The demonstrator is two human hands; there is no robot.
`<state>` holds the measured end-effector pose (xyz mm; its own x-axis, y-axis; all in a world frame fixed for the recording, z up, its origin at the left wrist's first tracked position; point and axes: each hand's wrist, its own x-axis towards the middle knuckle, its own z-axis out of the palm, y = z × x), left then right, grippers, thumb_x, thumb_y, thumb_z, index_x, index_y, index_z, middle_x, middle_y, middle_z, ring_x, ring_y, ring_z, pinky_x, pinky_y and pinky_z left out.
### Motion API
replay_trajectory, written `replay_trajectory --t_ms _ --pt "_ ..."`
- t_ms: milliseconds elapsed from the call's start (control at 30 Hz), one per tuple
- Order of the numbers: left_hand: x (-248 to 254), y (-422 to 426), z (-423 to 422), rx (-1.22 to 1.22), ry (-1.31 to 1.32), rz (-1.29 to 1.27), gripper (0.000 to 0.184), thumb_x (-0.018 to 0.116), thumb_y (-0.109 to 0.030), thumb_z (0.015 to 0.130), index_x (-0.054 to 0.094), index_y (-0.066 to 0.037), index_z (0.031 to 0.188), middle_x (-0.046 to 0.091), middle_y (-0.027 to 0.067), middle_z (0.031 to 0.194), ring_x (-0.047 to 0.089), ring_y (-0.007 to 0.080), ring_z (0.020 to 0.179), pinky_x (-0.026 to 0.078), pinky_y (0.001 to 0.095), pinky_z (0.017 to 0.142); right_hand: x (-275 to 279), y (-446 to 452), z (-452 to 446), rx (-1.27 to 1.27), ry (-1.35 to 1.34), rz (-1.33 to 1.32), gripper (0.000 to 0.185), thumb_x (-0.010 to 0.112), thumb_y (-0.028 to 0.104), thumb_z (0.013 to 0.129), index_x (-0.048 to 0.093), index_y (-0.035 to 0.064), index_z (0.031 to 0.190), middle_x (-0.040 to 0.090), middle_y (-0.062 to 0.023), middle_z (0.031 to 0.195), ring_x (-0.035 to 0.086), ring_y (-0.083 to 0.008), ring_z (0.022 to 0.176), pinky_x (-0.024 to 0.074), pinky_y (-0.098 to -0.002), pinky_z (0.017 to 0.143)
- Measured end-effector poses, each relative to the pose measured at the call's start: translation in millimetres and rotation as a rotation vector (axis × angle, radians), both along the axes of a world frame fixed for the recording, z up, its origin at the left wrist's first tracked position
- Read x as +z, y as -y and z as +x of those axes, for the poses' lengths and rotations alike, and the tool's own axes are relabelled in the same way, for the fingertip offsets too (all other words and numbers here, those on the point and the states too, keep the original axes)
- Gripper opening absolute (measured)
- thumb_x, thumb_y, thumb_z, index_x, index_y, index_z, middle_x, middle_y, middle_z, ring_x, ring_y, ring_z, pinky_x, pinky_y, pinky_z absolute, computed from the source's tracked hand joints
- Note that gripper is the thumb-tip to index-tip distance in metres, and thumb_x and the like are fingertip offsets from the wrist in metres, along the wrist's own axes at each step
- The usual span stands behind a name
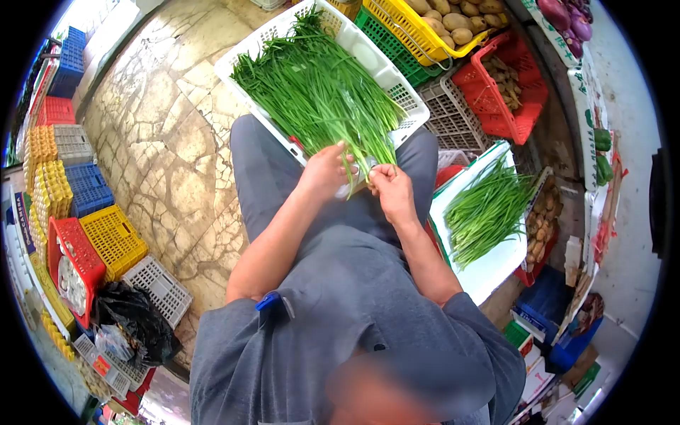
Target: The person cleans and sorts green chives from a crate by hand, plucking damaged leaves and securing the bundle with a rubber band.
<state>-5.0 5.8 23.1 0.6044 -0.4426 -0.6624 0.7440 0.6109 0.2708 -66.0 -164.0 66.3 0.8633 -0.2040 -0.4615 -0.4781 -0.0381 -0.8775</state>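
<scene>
Dark cap (pixel 443 382), blurred; fingers (pixel 387 172) partly hide green stalks (pixel 354 131)

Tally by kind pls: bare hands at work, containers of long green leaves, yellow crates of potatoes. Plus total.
Hands: 2 (left hand, right hand)
Containers of green leaves: 2 (white crate on the lap, white box beside it)
Yellow crate of potatoes: 1
Total: 5
</scene>
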Motion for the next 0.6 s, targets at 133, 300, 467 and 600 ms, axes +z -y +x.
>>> replay_trajectory --t_ms 133,300,467,600 --pt "-6 1 -1 -0.068 -0.116 0.001 0.025 0.057 -0.028 0.102 0.059 -0.008 0.117 0.065 0.0063 0.098 0.063 0.0257 0.096 0.051 0.0497 0.088 3 0 0 -0.179 -0.029 0.339 0.021 0.065 0.008 0.091 0.061 -0.0021 0.109 0.064 -0.0020 0.089 0.059 -0.0083 0.073 0.0484 -0.0232 0.063" --pt "-3 4 -6 -0.028 -0.094 -0.032 0.024 0.057 -0.025 0.102 0.060 -0.006 0.117 0.065 0.0067 0.099 0.063 0.0248 0.095 0.052 0.0480 0.088 -7 6 -7 -0.108 -0.060 0.485 0.015 0.059 0.003 0.096 0.059 -0.0008 0.110 0.065 -0.0054 0.091 0.060 -0.0111 0.072 0.0497 -0.0266 0.065" --pt "-11 7 -9 -0.071 0.002 -0.055 0.022 0.059 -0.019 0.101 0.060 -0.002 0.114 0.067 0.0087 0.103 0.064 0.0233 0.097 0.053 0.0424 0.086 -9 -6 -15 -0.013 -0.019 0.496 0.016 0.059 0.004 0.095 0.059 0.0011 0.110 0.065 -0.0035 0.091 0.059 -0.0103 0.073 0.0486 -0.0264 0.065" --pt "-13 8 -5 -0.098 0.047 0.047 0.021 0.055 -0.018 0.101 0.059 0.001 0.111 0.066 0.0131 0.100 0.064 0.0231 0.088 0.054 0.0407 0.077 -18 -8 -20 0.049 -0.035 0.367 0.017 0.061 0.008 0.096 0.058 0.0023 0.112 0.065 -0.0022 0.091 0.060 -0.0096 0.071 0.0499 -0.0253 0.064"
